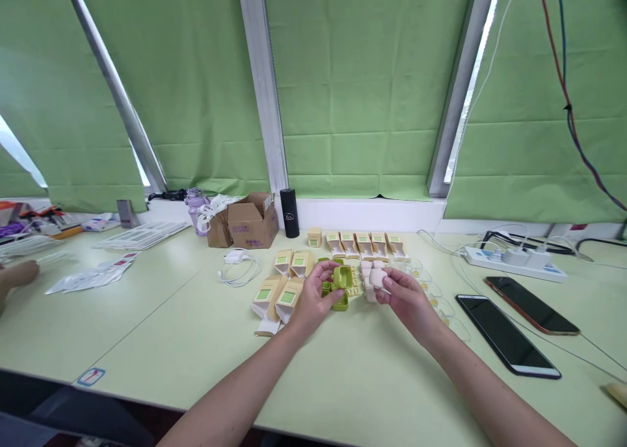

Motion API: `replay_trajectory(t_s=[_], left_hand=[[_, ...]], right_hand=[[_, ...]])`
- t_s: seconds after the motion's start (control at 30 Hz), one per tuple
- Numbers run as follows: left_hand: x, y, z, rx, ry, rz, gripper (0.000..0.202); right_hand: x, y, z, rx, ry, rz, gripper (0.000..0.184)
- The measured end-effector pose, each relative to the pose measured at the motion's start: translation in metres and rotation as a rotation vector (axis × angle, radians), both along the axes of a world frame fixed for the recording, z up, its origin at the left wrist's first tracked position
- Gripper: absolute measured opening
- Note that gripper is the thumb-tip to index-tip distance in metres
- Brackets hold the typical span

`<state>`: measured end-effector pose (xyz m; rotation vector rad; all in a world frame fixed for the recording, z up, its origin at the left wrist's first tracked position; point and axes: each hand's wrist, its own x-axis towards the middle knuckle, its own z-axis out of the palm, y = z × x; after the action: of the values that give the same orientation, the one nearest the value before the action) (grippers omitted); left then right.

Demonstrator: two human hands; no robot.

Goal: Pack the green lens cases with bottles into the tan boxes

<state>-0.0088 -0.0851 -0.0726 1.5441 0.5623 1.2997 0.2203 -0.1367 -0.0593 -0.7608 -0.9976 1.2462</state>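
Observation:
My left hand (316, 297) is closed on a small olive-green case (343, 277), its hollow side toward me. In my right hand (406, 297), a small white rounded case (377, 278) is pinched between thumb and fingers. The two pieces are apart, held side by side above the table. Another olive-green case (339, 302) lies below my left hand, with more partly hidden behind it. Several pale pinkish cases (369, 293) stand beside my right hand. Behind that hand are clear plastic pieces (459, 328) in a row.
Open small cardboard boxes (267, 293) stand left of my hands, with more small boxes (363, 244) behind. A brown carton (252, 221) and black bottle (289, 213) are at the back. Two phones (507, 334) and a power strip (514, 264) lie right. Another person's hand (19, 275) is far left.

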Motion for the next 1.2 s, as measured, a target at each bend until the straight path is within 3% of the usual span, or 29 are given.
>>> replay_trajectory(t_s=[0.13,0.33,0.6,1.2], left_hand=[[0.0,-0.006,0.003,0.042,0.075,0.012,0.052],[0.002,-0.011,0.009,0.058,0.104,0.03,0.047],[0.003,-0.014,0.011,0.021,0.094,0.049,0.048],[0.006,-0.019,0.014,0.074,0.188,0.133,0.045]], right_hand=[[-0.011,-0.002,-0.003,-0.084,0.212,0.103,0.043],[-0.019,-0.004,-0.01,-0.111,0.276,0.151,0.041],[-0.02,-0.002,-0.016,-0.072,0.207,0.123,0.051],[-0.022,-0.004,-0.012,-0.064,0.08,0.063,0.048]])
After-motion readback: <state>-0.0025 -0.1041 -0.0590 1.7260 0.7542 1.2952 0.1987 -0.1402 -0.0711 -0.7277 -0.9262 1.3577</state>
